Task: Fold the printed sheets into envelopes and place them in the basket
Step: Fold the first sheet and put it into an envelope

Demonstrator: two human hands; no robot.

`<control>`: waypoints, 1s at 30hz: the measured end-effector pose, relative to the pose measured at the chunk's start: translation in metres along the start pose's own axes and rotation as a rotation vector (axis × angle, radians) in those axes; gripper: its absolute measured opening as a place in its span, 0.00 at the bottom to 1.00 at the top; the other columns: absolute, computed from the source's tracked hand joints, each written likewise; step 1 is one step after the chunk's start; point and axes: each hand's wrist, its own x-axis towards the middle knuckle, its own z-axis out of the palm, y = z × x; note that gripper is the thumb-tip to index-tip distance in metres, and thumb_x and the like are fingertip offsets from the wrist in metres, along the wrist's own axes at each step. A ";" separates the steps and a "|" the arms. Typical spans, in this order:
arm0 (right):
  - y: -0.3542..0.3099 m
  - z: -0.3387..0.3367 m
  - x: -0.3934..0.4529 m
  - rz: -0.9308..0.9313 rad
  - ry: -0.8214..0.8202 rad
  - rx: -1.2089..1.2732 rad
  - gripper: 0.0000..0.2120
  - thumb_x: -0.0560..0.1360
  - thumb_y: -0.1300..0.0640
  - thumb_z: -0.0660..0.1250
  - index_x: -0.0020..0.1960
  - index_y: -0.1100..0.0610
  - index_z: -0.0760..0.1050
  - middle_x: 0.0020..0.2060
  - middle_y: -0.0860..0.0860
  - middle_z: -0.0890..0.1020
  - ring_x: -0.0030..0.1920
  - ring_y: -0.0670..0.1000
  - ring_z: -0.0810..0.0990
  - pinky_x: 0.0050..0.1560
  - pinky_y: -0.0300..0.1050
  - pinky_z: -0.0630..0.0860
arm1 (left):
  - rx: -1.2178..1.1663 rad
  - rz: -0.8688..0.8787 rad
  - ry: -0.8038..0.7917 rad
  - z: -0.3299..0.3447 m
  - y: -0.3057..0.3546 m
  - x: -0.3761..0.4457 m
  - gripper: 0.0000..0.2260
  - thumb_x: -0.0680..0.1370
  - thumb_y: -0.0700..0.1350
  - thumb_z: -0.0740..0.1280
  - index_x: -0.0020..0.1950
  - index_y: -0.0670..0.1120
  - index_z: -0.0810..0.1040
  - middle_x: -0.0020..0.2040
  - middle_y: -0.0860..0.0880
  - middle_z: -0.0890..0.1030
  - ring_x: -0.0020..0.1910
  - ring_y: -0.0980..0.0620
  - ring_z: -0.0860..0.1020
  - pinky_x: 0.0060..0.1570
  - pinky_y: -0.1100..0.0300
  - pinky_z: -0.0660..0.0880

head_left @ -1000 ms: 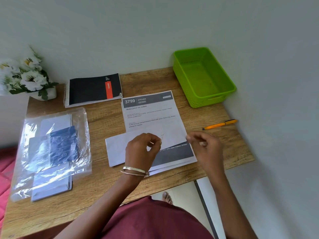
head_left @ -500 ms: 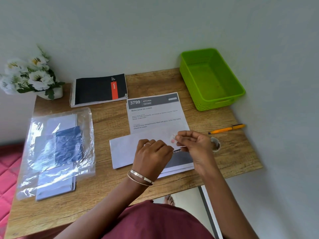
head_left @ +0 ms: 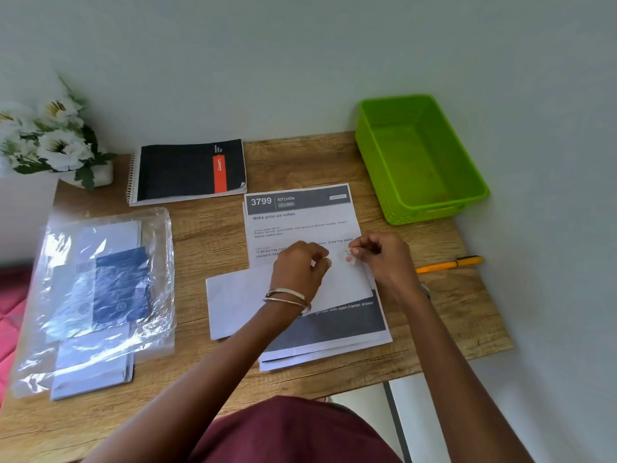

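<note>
A stack of printed sheets (head_left: 300, 222) lies in the middle of the wooden table, headed "3799 KITCHEN". Across its lower half lies a white envelope (head_left: 237, 305). Above the envelope's upper edge my right hand (head_left: 384, 259) pinches a small clear strip of tape (head_left: 347, 257) at its fingertips. My left hand (head_left: 298, 269), with bangles at the wrist, has curled fingers whose tips reach toward the strip's other end; the hold there is hard to make out. The green basket (head_left: 420, 212) stands at the back right with nothing in it.
An orange pen (head_left: 447, 265) lies right of my right hand. A black spiral notebook (head_left: 190, 168) sits at the back, white flowers (head_left: 56, 142) in the far left corner. A clear plastic bag of envelopes (head_left: 100, 289) lies at the left. The table ends at the wall on the right.
My hands have come closer together and moved up over the envelope's top edge. The tape roll seen beside my right hand half a second ago is now hidden under my wrist.
</note>
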 end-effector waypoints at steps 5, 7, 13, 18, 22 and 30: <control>0.001 0.002 0.012 0.020 -0.061 -0.055 0.03 0.72 0.66 0.70 0.45 0.61 0.81 0.43 0.53 0.84 0.40 0.41 0.79 0.41 0.29 0.72 | -0.030 -0.085 -0.028 0.017 0.002 0.009 0.08 0.73 0.46 0.70 0.51 0.46 0.82 0.47 0.46 0.81 0.44 0.46 0.78 0.45 0.58 0.72; 0.002 0.004 0.017 0.017 -0.079 -0.108 0.03 0.73 0.66 0.70 0.45 0.60 0.81 0.43 0.53 0.84 0.42 0.46 0.80 0.46 0.36 0.75 | -0.050 -0.115 -0.020 0.022 0.002 0.009 0.08 0.73 0.46 0.70 0.51 0.46 0.82 0.47 0.46 0.81 0.45 0.47 0.78 0.45 0.58 0.72; 0.003 0.005 0.028 -0.006 -0.168 -0.288 0.04 0.72 0.65 0.70 0.43 0.58 0.81 0.40 0.48 0.83 0.45 0.48 0.81 0.55 0.53 0.77 | -0.117 -0.176 0.045 0.033 0.000 0.008 0.08 0.71 0.45 0.71 0.49 0.47 0.82 0.44 0.48 0.81 0.45 0.47 0.76 0.47 0.57 0.72; 0.005 0.008 0.032 -0.005 -0.185 -0.338 0.13 0.70 0.63 0.72 0.35 0.46 0.77 0.36 0.41 0.82 0.45 0.47 0.82 0.57 0.61 0.73 | -0.091 -0.202 0.106 0.044 0.002 0.006 0.06 0.73 0.50 0.69 0.49 0.52 0.80 0.43 0.50 0.81 0.47 0.47 0.74 0.47 0.53 0.70; 0.009 0.012 0.032 -0.001 -0.134 -0.360 0.16 0.70 0.64 0.72 0.33 0.44 0.74 0.34 0.39 0.80 0.45 0.48 0.82 0.57 0.61 0.73 | -0.082 -0.236 0.120 0.045 0.005 0.008 0.06 0.73 0.50 0.69 0.48 0.53 0.79 0.43 0.51 0.81 0.48 0.46 0.74 0.48 0.53 0.69; 0.006 0.015 0.030 0.026 -0.047 -0.422 0.08 0.72 0.61 0.70 0.48 0.50 0.77 0.38 0.43 0.80 0.52 0.49 0.79 0.55 0.50 0.61 | 0.003 -0.313 0.112 0.048 0.013 0.011 0.06 0.72 0.52 0.69 0.46 0.54 0.78 0.45 0.51 0.80 0.51 0.47 0.73 0.48 0.55 0.64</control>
